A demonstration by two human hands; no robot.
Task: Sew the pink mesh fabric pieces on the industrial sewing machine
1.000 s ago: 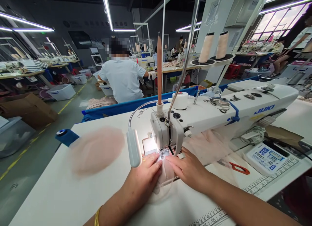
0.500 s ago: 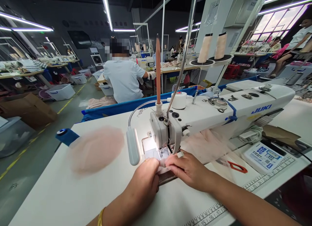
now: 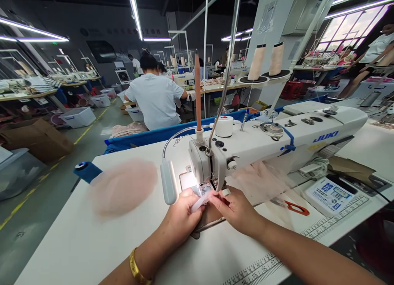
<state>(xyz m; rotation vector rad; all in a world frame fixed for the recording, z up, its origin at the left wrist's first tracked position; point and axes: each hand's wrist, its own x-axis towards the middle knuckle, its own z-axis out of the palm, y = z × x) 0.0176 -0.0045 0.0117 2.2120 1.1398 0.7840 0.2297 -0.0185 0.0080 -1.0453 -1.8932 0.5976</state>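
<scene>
Close in front of the needle area of a white sewing machine (image 3: 258,143), my two hands pinch a narrow piece of sheer pale pink fabric (image 3: 201,201). My left hand (image 3: 182,214) has thumb and fingers closed on its lower left end. At the upper right end, my right hand (image 3: 237,207) grips it with the fingertips, just beneath the machine head. A lamp (image 3: 168,182) on a bendable neck lights the needle plate from the left. More sheer pink fabric (image 3: 261,180) lies under the machine arm, to the right of my right hand.
A round pile of sheer pink fabric (image 3: 124,188) and a blue thread cone (image 3: 87,172) lie on the left of the table. On the right are an orange-handled cutter (image 3: 297,208), a white box (image 3: 331,194) and a printed ruler (image 3: 261,270). Another person (image 3: 154,98) sits ahead, back turned.
My left hand has rolled over and moved slightly left and down, bringing the fabric strip into view between both hands. My right hand stays near the machine head.
</scene>
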